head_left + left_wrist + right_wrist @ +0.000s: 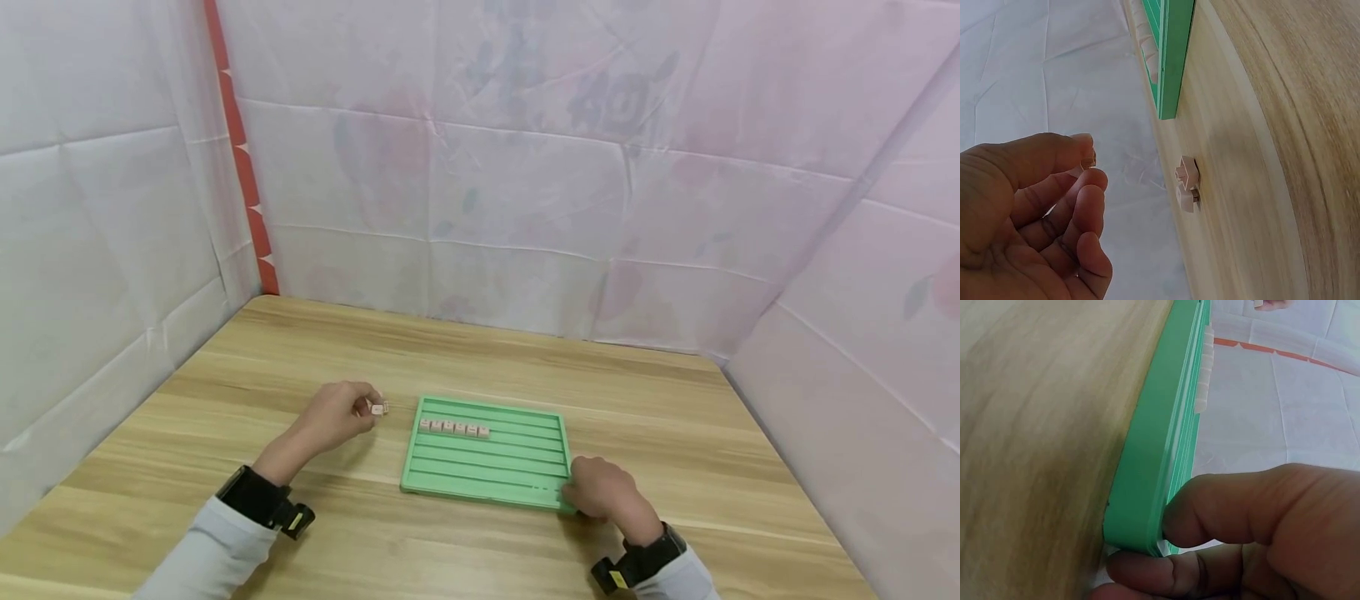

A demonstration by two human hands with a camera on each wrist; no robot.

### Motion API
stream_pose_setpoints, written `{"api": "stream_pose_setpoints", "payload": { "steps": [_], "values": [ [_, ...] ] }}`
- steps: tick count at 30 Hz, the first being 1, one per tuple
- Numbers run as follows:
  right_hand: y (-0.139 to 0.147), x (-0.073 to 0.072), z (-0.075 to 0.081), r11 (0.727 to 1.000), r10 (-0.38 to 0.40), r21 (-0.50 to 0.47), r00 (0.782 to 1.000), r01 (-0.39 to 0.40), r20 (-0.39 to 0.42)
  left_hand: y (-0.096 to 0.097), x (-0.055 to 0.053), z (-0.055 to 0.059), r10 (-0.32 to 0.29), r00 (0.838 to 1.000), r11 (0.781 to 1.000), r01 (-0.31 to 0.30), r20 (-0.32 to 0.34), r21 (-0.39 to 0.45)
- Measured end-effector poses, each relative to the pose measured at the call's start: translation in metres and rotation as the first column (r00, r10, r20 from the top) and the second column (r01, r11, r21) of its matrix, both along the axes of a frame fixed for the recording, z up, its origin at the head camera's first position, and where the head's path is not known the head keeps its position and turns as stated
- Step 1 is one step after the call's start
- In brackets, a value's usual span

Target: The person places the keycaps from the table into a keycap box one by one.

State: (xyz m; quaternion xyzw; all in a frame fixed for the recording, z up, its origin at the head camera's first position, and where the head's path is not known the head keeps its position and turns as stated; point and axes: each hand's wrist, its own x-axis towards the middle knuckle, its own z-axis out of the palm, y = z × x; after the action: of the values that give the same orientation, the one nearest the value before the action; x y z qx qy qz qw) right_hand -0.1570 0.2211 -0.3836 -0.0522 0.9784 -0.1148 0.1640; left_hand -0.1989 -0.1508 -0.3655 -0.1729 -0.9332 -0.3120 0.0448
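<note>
My left hand (pixel 333 417) pinches a small pale pink keycap (pixel 1088 162) between thumb and index finger, raised above the table left of the tray. Two more keycaps lie on the wood close by; one keycap (pixel 1189 172) shows its stem, and the other keycap (pixel 1185 199) touches it. A green ridged tray (pixel 487 467) lies flat, with a row of several pink keycaps (pixel 453 428) along one upper groove, starting at its left side. With thumb and fingers, my right hand (pixel 602 487) grips the tray's near right corner.
The wooden table (pixel 360 533) extends around the tray on all sides. Pale printed sheeting (pixel 525 192) hangs behind it and along both sides, with a red strip (pixel 243 167) at the back left corner.
</note>
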Motion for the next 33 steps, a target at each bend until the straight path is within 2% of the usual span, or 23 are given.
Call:
{"api": "stream_pose_setpoints", "payload": {
  "steps": [14, 21, 26, 33],
  "values": [
    [-0.003, 0.001, 0.0, 1.0, -0.013, 0.028, 1.0, 0.013, -0.007, 0.008, 0.0, -0.004, -0.017, 1.0, 1.0, 0.017, -0.01, 0.008],
    [-0.004, 0.001, 0.003, 1.0, -0.012, 0.026, 1.0, 0.012, -0.003, 0.022, -0.003, -0.005, -0.016, 0.999, 1.0, 0.016, 0.027, 0.014],
    [-0.004, 0.0, 0.002, 1.0, -0.009, 0.016, 1.0, 0.009, -0.015, 0.031, -0.006, -0.005, -0.039, 0.999, 0.999, 0.038, 0.033, 0.024],
    [-0.003, 0.001, 0.001, 1.0, -0.006, 0.028, 1.0, 0.006, -0.003, 0.038, -0.008, -0.011, -0.038, 0.995, 0.999, 0.034, 0.095, 0.042]
  ]
}}
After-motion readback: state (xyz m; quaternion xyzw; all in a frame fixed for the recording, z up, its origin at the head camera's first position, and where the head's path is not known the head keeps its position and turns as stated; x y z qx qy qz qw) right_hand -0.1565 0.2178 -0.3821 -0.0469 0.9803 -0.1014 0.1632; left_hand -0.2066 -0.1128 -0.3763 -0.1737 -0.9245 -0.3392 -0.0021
